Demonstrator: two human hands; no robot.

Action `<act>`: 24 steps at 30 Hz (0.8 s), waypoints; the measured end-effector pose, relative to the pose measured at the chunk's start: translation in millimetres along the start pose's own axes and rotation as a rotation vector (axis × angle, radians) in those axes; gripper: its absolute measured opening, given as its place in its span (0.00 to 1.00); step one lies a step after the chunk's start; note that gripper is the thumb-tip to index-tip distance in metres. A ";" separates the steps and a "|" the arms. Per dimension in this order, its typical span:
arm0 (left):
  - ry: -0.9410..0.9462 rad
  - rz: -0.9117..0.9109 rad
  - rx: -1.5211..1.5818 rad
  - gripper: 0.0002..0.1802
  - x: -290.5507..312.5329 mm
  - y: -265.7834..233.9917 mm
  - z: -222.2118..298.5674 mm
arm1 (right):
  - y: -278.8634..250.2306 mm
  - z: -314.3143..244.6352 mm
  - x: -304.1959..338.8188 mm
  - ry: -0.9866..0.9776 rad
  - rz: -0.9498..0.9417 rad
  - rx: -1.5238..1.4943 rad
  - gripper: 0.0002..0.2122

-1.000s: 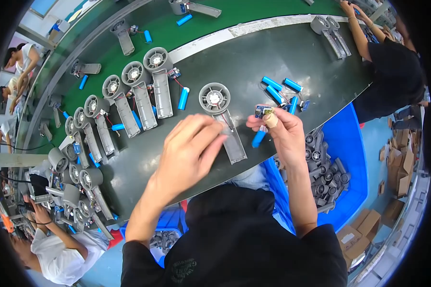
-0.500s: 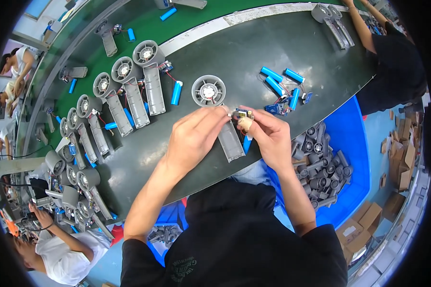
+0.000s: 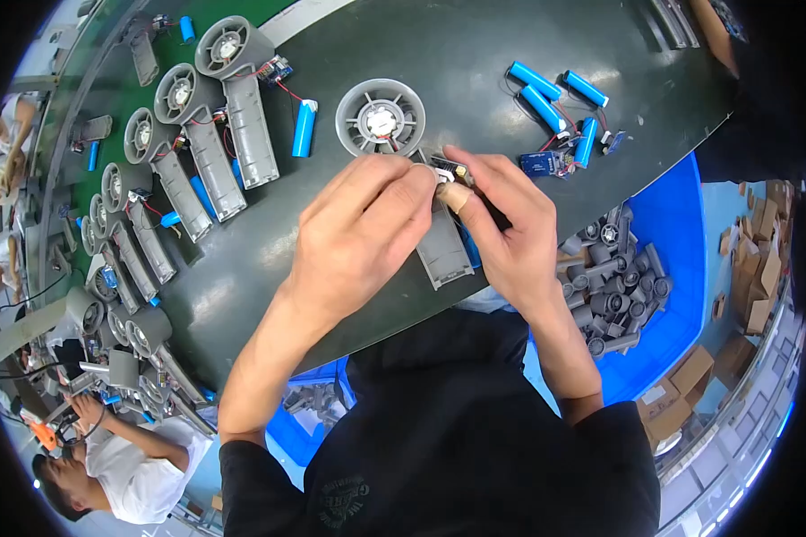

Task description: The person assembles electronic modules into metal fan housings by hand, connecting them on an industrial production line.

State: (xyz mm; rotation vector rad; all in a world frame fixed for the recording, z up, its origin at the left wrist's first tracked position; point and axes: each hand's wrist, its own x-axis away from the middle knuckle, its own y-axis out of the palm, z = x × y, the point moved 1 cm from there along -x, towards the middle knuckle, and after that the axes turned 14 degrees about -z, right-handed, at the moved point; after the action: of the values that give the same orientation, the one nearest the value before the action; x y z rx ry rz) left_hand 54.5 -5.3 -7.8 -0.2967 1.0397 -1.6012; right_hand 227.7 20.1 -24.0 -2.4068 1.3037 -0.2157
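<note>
A grey fan housing [image 3: 381, 118] with a round fan head and a half-open handle [image 3: 445, 251] lies on the dark table in front of me. Above the handle, my right hand [image 3: 512, 228] pinches a small circuit board [image 3: 449, 166] between thumb and fingers. Tape is wrapped round that thumb. Close against it, my left hand [image 3: 354, 237] has its fingertips pressed together at a small white connector [image 3: 445, 176]; exactly what they grip is hidden. A blue battery cell [image 3: 472, 249] shows partly beside the handle, under my right hand.
Several blue cells [image 3: 540, 107] wired to circuit boards [image 3: 539, 164] lie to the right. A row of grey fan housings [image 3: 251, 134] with boards and cells stretches along the left. A blue bin [image 3: 681, 268] of grey parts stands at the right; co-workers sit at the left [image 3: 134, 465].
My view has shifted, so the table things appear larger and displaced. My left fingertips have come in against the board and connector; my right hand still holds the board.
</note>
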 end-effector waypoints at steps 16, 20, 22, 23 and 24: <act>-0.042 0.112 0.024 0.12 -5.1 8.6 -0.5 | 11.2 8.2 -6.5 -0.172 0.117 0.286 0.17; -0.089 0.099 0.063 0.11 -5.1 8.6 1.9 | 12.0 9.1 -5.8 -0.202 0.144 0.300 0.17; -0.095 0.104 0.054 0.11 -5.7 8.7 2.8 | 11.9 9.0 -5.4 -0.193 0.154 0.304 0.16; -0.101 0.112 0.045 0.11 -6.0 8.8 3.2 | 11.9 8.8 -5.6 -0.201 0.156 0.313 0.16; -0.101 0.110 0.046 0.11 -6.4 8.9 3.5 | 12.2 8.9 -5.8 -0.209 0.158 0.322 0.16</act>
State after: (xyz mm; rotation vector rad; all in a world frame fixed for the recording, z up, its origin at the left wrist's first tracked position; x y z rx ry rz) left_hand 64.8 -0.9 -10.3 -0.2811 0.9250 -1.4937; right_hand 217.9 21.4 -36.8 -1.9903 1.2498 -0.1157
